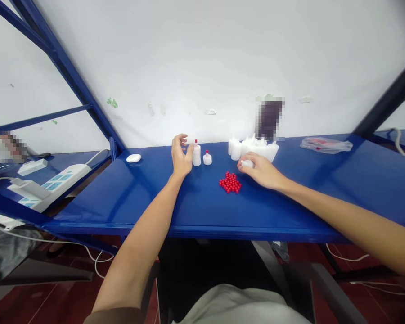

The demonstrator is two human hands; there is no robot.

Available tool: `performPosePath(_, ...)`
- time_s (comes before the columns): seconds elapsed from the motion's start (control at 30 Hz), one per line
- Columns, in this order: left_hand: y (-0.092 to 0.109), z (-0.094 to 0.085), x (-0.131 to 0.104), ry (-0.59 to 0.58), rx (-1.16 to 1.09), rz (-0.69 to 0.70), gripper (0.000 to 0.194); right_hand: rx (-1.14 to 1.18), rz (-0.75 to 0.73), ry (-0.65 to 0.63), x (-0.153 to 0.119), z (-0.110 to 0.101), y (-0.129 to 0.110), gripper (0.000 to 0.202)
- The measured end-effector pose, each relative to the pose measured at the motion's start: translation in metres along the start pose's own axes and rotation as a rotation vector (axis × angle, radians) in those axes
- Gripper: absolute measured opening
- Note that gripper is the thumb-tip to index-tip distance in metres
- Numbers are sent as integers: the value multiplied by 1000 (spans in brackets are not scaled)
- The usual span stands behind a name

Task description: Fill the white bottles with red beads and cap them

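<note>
My left hand [182, 155] is beside a white squeeze bottle [196, 155] with a red tip, which stands upright. Its fingers are curved and apart from the thumb, and I cannot tell whether the thumb touches that bottle. A shorter white bottle [207, 159], also red-tipped, stands just to the right. In my right hand [258, 169] a small white bottle [247, 164] is gripped, partly hidden by the fingers. Behind that hand stands a group of white bottles [236, 150]. A pile of small red caps [230, 182] lies between the two hands, nearer the table's front.
A white rounded case [133, 158] rests on the blue table [202, 211] at the left. Toward the right back lies a clear plastic bag [326, 145] with something red in it. A white power strip [57, 185] is beyond the table's left end, near a blue frame post.
</note>
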State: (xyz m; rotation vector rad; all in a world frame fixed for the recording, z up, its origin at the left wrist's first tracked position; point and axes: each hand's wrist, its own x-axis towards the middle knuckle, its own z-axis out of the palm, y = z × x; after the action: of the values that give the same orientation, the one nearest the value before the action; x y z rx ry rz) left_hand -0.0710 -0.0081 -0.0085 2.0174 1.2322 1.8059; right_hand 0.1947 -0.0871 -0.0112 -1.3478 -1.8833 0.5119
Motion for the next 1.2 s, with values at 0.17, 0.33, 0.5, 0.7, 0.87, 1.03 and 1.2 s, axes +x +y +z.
performPosePath(0.17,39,8,-9,-381,90,257,14,75,13,-28,-2,1,-1,17)
performPosePath(0.33,44,26,-25,-926,83,286,33,205,94,-2,-5,1,-1,11)
performPosePath(0.5,35,28,-23,-1019,73,341,43,218,113,-27,-6,0,-1,14)
performPosePath(0.7,34,28,-19,-1061,-32,285,29,150,81,-29,-5,-2,2,28)
performPosePath(0.87,31,31,-19,-1025,-27,244,24,148,55,-35,-6,-5,1,29)
performPosePath(1.03,30,30,-18,-986,-4,242,23,67,-74,-63,-5,-4,-1,18)
performPosePath(1.2,39,33,-22,-784,-99,165,17,-26,-168,-125,-2,-1,-4,26)
